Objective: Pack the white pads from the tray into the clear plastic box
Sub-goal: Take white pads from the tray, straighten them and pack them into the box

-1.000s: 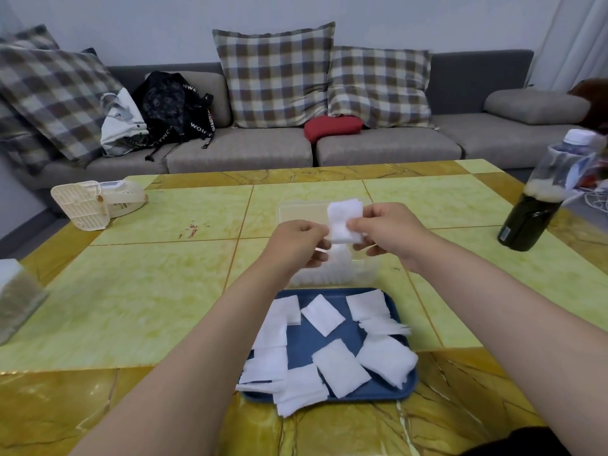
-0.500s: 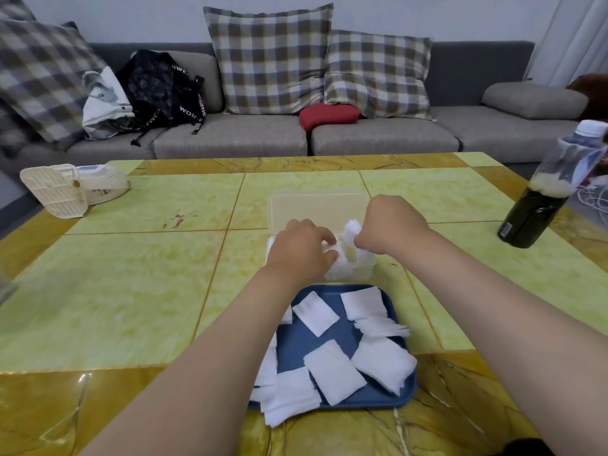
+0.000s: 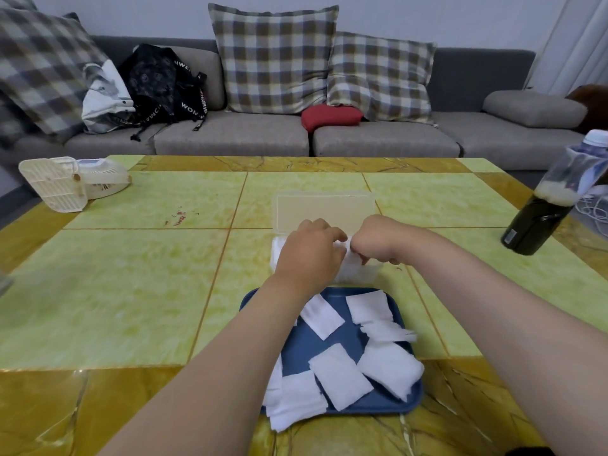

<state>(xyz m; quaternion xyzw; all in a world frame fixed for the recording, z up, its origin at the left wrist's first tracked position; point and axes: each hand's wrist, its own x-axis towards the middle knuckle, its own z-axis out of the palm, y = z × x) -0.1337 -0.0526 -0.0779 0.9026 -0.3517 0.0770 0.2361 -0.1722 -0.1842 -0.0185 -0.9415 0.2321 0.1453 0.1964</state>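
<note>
Mid-frame, both hands sit over the box [image 3: 362,274], whose long side runs left to right. The right hand [image 3: 375,240] pinches a pad [image 3: 353,258] down into it with curled fingers. The left hand [image 3: 309,255] bends over the box, its grip hidden. The loose pads [image 3: 339,376] lie in the tray [image 3: 302,348] directly below both wrists, about equally near each.

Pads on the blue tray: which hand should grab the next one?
Probably left: the left hand is nearest the blue tray; the right hand pinches a pad in the clear box.
</note>
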